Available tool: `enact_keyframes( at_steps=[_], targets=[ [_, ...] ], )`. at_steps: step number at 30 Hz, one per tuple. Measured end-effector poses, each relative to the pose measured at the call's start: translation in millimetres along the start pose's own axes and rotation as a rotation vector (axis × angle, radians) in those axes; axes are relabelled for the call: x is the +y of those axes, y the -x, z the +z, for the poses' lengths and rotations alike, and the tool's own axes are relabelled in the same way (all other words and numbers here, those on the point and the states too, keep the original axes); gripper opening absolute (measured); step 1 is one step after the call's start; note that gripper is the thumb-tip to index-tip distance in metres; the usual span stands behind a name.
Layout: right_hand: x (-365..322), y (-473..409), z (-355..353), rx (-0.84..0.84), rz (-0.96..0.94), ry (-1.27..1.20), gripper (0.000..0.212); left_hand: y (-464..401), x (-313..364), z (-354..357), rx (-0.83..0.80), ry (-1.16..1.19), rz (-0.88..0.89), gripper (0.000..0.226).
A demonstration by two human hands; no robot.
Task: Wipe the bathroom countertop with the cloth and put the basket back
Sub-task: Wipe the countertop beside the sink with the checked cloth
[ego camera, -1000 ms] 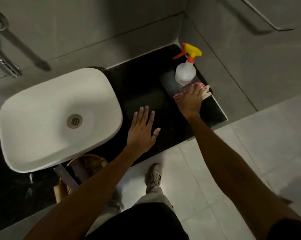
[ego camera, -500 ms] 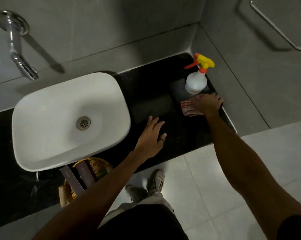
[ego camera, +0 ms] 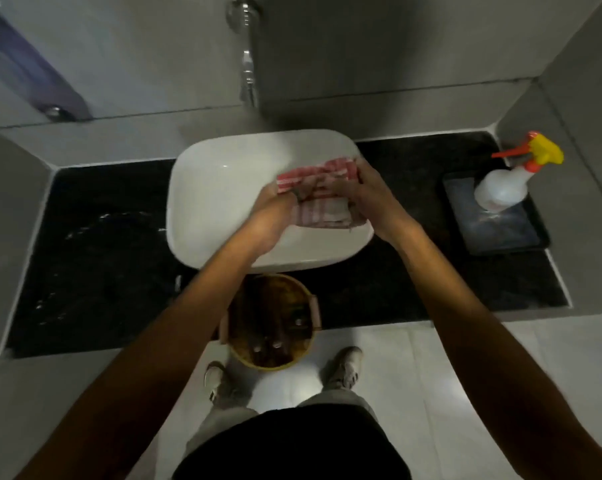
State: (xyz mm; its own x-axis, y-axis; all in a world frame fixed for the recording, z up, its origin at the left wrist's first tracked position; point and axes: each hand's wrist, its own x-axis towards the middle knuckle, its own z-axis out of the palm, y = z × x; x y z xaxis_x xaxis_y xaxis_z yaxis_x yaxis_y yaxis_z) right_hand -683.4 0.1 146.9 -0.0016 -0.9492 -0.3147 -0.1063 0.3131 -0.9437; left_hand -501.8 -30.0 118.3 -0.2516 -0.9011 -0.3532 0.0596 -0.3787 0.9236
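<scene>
We hold the red-and-white checked cloth (ego camera: 322, 192) bunched between both hands over the white basin (ego camera: 220, 216), the left hand (ego camera: 275, 216) closed in a grip on its near left part and the right hand (ego camera: 368, 192) closed in a grip on its right end, so the cloth hangs above the bowl and clear of the tabletop (ego camera: 413, 271). The basin sits in the middle of the black tabletop and its front rim reaches close to the tabletop's front edge, leaving only a narrow strip there. To the left of the basin the dark surface is bare and shows pale wet streaks; to the right there is a stretch of bare surface, then a dark tray (ego camera: 500, 233) near the right wall with a white spray bottle (ego camera: 500, 192) standing on it, its yellow and orange head toward the corner. The round yellow basket (ego camera: 306, 355) sits below the basin at the tabletop's front edge, just ahead of our shoes on the pale tiled floor (ego camera: 431, 393); whether it rests on the floor or on something under the tabletop we cannot tell. Grey walls close in the tabletop on three sides, and a chrome tap (ego camera: 247, 74) comes out of the back wall above the basin.
</scene>
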Motion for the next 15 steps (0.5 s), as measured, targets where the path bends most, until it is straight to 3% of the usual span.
enact_keyframes(
  at_steps=[4,8,13,15],
  targets=[
    [-19.3,-5.1,112.9,-0.044,-0.017,0.135,0.051,39.8,16.9,-144.0,0.039,0.002,-0.001,0.025],
    [0.3,5.5,256.2,-0.054,0.037,0.151,0.023,85.1,-12.8,-277.2,0.191,-0.034,-0.108,0.027],
    [71.1,12.0,366.0,-0.153,0.24,0.388,0.025,133.6,-98.6,-366.2,0.254,-0.064,-0.364,0.028],
    [91.4,7.5,381.6,-0.114,0.419,0.548,0.039,136.0,-123.6,-373.1,0.222,-0.14,-0.478,0.031]
  ],
)
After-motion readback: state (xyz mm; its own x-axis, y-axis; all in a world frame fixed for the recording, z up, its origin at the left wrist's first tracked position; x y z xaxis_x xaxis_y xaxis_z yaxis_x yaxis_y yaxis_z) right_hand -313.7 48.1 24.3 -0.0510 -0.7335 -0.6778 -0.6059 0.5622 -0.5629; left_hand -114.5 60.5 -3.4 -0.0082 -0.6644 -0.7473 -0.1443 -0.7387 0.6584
